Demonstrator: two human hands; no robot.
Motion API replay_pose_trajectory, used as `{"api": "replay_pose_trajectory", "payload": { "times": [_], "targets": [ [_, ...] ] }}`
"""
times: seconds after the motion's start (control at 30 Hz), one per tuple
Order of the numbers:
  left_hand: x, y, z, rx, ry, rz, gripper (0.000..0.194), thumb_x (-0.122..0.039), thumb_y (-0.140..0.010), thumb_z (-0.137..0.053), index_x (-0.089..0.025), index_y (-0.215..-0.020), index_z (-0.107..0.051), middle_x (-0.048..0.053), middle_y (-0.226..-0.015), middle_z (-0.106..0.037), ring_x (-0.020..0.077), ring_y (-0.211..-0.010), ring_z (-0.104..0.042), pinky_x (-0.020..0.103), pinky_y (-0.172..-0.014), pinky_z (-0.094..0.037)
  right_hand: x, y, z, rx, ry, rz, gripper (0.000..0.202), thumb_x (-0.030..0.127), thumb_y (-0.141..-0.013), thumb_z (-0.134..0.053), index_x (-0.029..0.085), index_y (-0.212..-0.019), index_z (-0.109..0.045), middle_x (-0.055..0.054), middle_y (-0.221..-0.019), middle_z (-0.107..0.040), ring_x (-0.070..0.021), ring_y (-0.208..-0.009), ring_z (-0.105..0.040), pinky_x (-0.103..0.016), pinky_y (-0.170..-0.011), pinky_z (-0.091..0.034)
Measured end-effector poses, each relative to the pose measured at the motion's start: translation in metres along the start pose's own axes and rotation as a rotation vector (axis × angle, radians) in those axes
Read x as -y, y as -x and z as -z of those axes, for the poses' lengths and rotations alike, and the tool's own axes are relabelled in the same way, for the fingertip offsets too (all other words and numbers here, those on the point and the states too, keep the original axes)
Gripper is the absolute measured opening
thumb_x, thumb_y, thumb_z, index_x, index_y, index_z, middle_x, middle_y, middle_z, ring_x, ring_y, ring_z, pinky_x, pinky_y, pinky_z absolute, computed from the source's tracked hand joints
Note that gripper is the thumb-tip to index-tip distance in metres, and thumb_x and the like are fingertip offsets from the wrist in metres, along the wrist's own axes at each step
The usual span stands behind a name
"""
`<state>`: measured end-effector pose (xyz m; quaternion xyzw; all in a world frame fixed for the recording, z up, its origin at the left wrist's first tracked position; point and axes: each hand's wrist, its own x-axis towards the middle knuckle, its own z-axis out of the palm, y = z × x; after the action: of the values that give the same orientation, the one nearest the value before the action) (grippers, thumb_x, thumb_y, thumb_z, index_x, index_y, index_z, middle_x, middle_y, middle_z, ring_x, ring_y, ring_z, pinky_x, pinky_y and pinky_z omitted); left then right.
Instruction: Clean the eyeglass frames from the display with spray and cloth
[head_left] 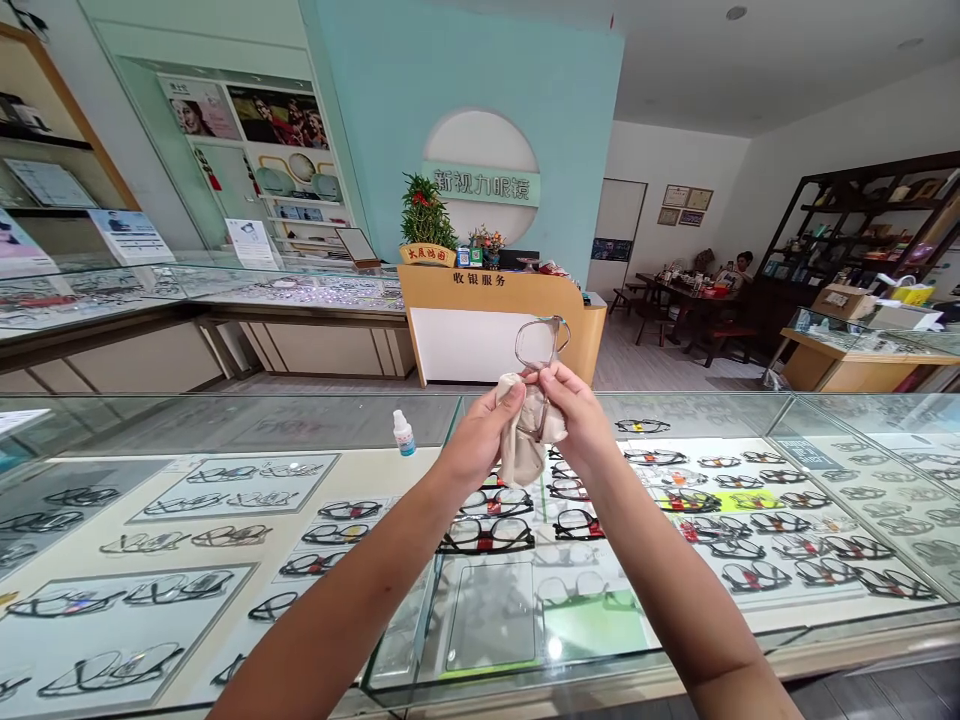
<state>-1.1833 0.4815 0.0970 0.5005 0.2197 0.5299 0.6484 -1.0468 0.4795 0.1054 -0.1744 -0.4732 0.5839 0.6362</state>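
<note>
At the near side runs a glass display case, with rows of spectacles in it, such as a black-rimmed pair; above it both hands meet, fingertips nearly together. The left hand, to the left, is closed with thumb pressed down on a pale cloth, soft and limp, which hangs in folds between the palms; the right hand pinches the eyeglasses between thumb and fingers, with part of the cloth against its palm.

The eyeglasses are up in the air over the case's far half; they look light, thin-rimmed and springy, with lenses likely smooth and easily smeared; the bridge or the rim edge seems the safest hold, the slim temples the likeliest to bend. A rim points upward and far, above the fingertips, while a temple runs down toward the near side; the frame's long axis seems closer to upright than level, though fingers and cloth hide the rest.

Farther left a small white bottle stands on the case; well beyond is a wooden service counter.
</note>
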Motion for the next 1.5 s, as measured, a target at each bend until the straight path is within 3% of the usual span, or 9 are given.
{"api": "replay_pose_trajectory", "payload": {
  "times": [0.17,0.37,0.6,0.73,0.87,1.0,1.2,1.27,1.5],
  "targets": [
    [-0.008,-0.001,0.012,-0.029,-0.031,0.053,0.054,-0.059,-0.075,-0.092,-0.015,-0.104,-0.075,0.006,-0.088,-0.077,0.0200,-0.079,-0.071,0.028,-0.071,-0.053,0.014,-0.007,0.013,-0.038,-0.050,0.018,0.031,0.052,-0.080,-0.088,0.024,-0.084,-0.076,-0.004,-0.100,-0.075,-0.0213,-0.098,-0.071,-0.032,-0.087,-0.059],
    [-0.025,-0.005,0.021,-0.157,-0.074,0.021,0.057,-0.057,-0.064,-0.097,-0.020,-0.094,-0.066,-0.004,-0.074,-0.063,0.0123,-0.059,-0.060,0.025,-0.056,-0.051,0.030,-0.007,0.027,-0.036,0.065,0.068,0.024,0.048,-0.090,-0.078,0.024,-0.088,-0.079,-0.005,-0.101,-0.077,-0.0200,-0.103,-0.071,-0.033,-0.100,-0.056],
    [-0.037,-0.004,0.028,-0.186,-0.230,-0.102,0.055,-0.071,-0.078,-0.081,-0.021,-0.078,-0.059,-0.004,-0.060,-0.049,0.0100,-0.048,-0.045,0.022,-0.042,-0.038,0.038,-0.002,0.020,0.008,0.147,0.020,0.026,0.045,-0.086,-0.079,0.023,-0.076,-0.069,-0.005,-0.092,-0.079,-0.0209,-0.093,-0.072,-0.035,-0.091,-0.056],
    [-0.043,-0.001,0.033,-0.174,-0.433,-0.236,0.048,-0.058,-0.084,-0.081,-0.020,-0.066,-0.058,-0.002,-0.059,-0.047,0.0093,-0.049,-0.039,0.022,-0.041,-0.033,0.040,0.001,0.019,0.044,0.225,0.044,0.021,0.041,-0.086,-0.081,0.026,-0.079,-0.068,-0.003,-0.090,-0.080,-0.0215,-0.094,-0.073,-0.038,-0.095,-0.054],
    [-0.051,0.004,0.034,-0.208,-0.585,-0.280,0.026,-0.045,-0.086,-0.081,-0.022,-0.088,-0.069,0.001,-0.071,-0.065,0.0137,-0.058,-0.055,0.021,-0.047,-0.038,0.042,0.002,0.023,0.078,0.377,0.066,0.017,0.040,-0.091,-0.077,0.026,-0.085,-0.071,-0.003,-0.093,-0.082,-0.0217,-0.097,-0.073,-0.040,-0.099,-0.051],
    [-0.058,0.009,0.038,-0.225,-0.747,-0.353,0.031,-0.043,-0.094,-0.071,-0.027,-0.121,-0.069,0.002,-0.092,-0.072,0.0137,-0.060,-0.057,0.024,-0.053,-0.042,0.046,0.003,0.026,0.111,0.542,0.083,0.018,0.040,-0.096,-0.073,0.025,-0.086,-0.075,-0.003,-0.092,-0.081,-0.0206,-0.096,-0.070,-0.038,-0.096,-0.049],
    [-0.058,0.013,0.039,-0.100,-1.222,-0.651,0.084,-0.051,-0.078,-0.090,-0.030,-0.153,-0.059,0.009,-0.126,-0.072,0.0305,-0.113,-0.065,0.036,-0.098,-0.050,0.052,0.007,0.026,0.178,0.746,0.047,0.020,0.037,-0.100,-0.067,0.024,-0.087,-0.076,-0.001,-0.089,-0.078,-0.0195,-0.091,-0.067,-0.036,-0.089,-0.046],
    [-0.054,0.011,0.039,-0.056,-1.312,-0.700,0.092,-0.056,-0.076,-0.091,-0.031,-0.156,-0.055,0.010,-0.127,-0.071,0.0317,-0.114,-0.065,0.038,-0.101,-0.049,0.053,0.009,0.026,0.204,0.785,0.020,0.022,0.035,-0.101,-0.065,0.024,-0.085,-0.075,-0.001,-0.086,-0.078,-0.0190,-0.088,-0.066,-0.035,-0.085,-0.045],
    [-0.046,0.007,0.039,-0.046,-1.350,-0.763,0.068,-0.061,-0.079,-0.088,-0.030,-0.137,-0.070,0.007,-0.109,-0.069,0.0259,-0.097,-0.066,0.035,-0.091,-0.050,0.057,0.014,0.022,0.203,0.821,0.006,0.022,0.034,-0.099,-0.067,0.023,-0.082,-0.075,-0.001,-0.081,-0.078,-0.0189,-0.082,-0.065,-0.034,-0.080,-0.045]
  ]
}}
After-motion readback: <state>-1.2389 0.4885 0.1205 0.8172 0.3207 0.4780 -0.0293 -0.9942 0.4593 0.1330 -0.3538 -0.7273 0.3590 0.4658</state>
